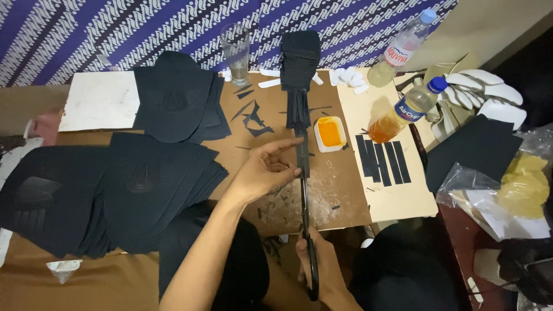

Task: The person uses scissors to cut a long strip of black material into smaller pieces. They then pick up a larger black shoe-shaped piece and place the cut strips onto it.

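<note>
Scissors; dish holds orange glue.

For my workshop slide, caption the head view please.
Right hand works black scissors along a black strip steadied by the left hand.

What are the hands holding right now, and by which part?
The right hand holds black scissors by the handle loops. The left hand pinches a narrow black strip at its near end, against the blades.
</note>
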